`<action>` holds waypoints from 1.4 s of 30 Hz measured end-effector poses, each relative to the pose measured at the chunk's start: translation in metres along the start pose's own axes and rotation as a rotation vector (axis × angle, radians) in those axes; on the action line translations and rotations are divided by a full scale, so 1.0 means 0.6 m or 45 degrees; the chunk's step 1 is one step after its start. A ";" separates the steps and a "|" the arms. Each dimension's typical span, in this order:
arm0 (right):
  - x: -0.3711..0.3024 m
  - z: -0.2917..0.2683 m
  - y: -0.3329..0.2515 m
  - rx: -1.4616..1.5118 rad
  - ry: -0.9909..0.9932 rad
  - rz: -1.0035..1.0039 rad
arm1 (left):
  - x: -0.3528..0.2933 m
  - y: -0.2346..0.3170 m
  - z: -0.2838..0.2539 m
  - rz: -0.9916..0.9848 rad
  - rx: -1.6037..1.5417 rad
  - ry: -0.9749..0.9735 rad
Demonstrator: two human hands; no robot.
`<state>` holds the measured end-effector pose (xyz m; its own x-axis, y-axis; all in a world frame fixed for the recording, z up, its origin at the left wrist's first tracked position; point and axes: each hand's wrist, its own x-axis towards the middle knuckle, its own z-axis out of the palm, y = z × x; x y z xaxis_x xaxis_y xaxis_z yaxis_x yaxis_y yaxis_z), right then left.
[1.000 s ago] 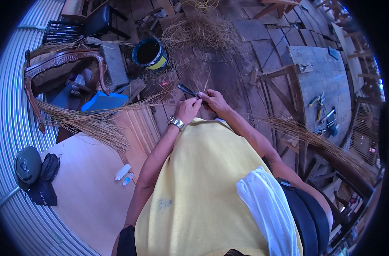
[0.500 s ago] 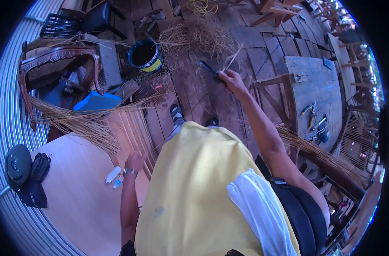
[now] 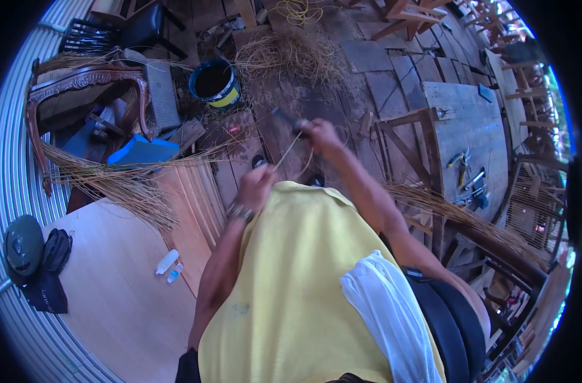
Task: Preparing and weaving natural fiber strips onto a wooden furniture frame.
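Cane strand (image 3: 289, 152) now stretched mid-frame between left hand (image 3: 257, 185) and right hand (image 3: 319, 135), both pinched shut; left back up from below.

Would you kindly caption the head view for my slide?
Left hand and right hand pull a thin cane strand taut above a plank floor.

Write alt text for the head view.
The right hand holds a dark-handled tool against a thin pale cane strand pinched by the left hand, above a plank floor strewn with cane.
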<state>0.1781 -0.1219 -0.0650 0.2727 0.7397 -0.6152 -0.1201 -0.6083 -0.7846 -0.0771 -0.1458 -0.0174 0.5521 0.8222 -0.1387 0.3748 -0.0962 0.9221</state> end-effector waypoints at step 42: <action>0.101 -0.243 -0.064 -0.383 0.321 -0.220 | -0.391 -0.218 -0.268 -1.247 0.344 -0.119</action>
<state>0.3382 -0.0960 -0.0609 0.4938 0.7672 -0.4094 0.2214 -0.5662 -0.7939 -0.3753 -0.2360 -0.0476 -0.0357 0.5615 -0.8267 0.8423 0.4621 0.2775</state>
